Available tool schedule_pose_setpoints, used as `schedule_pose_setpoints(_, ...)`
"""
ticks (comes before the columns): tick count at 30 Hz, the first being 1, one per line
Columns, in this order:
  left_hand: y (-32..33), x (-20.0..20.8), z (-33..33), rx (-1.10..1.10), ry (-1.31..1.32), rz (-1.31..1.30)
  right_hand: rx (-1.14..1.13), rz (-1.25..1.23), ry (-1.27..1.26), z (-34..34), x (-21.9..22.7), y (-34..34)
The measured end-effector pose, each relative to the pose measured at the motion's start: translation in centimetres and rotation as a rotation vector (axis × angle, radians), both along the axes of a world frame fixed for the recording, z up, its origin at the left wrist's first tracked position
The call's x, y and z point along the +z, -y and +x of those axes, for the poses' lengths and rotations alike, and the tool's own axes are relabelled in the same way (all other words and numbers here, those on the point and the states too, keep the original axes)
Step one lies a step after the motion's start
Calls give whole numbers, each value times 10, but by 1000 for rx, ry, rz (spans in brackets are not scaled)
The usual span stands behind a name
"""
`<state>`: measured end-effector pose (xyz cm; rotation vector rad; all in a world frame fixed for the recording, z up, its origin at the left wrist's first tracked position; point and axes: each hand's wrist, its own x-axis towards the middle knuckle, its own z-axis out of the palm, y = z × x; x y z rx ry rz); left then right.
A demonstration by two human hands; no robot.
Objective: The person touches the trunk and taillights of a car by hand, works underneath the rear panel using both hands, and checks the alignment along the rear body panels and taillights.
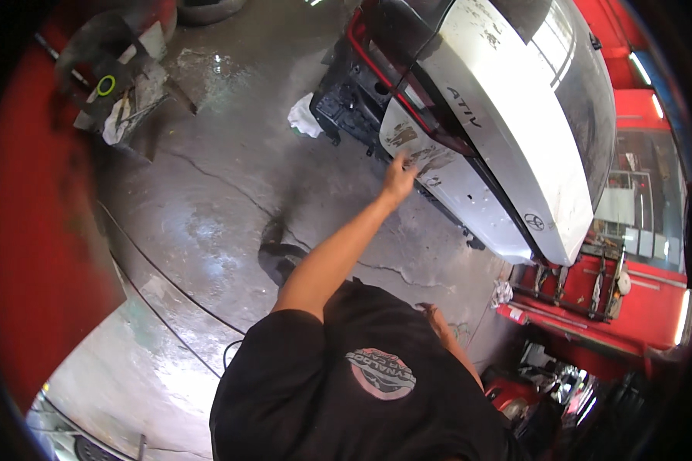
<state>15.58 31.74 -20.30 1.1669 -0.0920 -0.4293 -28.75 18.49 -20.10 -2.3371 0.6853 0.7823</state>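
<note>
I see brown smears near the upper-left corner of the silvery-white curved car panel point(461, 188), red edging its dark angular tail lamp point(400, 81), and a grey-and-red emblem on my black short-sleeved shirt point(284, 369).

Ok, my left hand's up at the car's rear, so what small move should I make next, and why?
I'd probably slide the left hand lightly along the brownish patches on the white rear panel: it's right beside them, and they stand out from the surrounding white. The right hand is low and away from the panel.
</note>
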Motion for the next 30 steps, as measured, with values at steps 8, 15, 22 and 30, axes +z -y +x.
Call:
schedule_pose_setpoints(8,-21,31,120,15,-248,-124,-393,106,-61,106,67,-96)
schedule_pose_setpoints(15,-8,29,138,-63,-300,-278,-505,130,-25,98,69,-115)
schedule_pose_setpoints(22,-11,9,144,-134,-556,-596,-348,38,-13,69,62,-125)
schedule_pose_setpoints(30,-9,-6,151,-9,11,-4,-591,170,1,46,29,-131)
